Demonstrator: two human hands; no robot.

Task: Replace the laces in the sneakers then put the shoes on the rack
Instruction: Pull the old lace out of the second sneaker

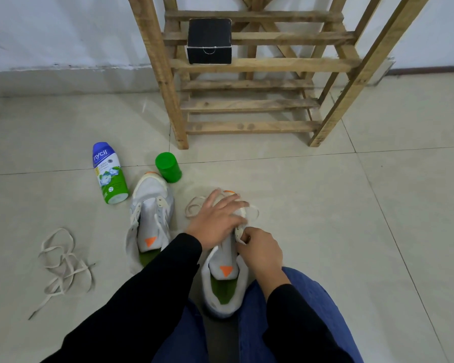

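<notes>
Both black-sleeved arms reach forward. The left hand (218,218) lies flat, fingers spread, pressing on the sneaker (227,258). The right hand (260,251) is curled, its fingertips pinching a lace (239,233).

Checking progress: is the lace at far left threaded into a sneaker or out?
Out. The lace lies tangled by itself on the floor tiles, apart from the left sneaker.

Soft even light, wide-angle edge bending
</notes>
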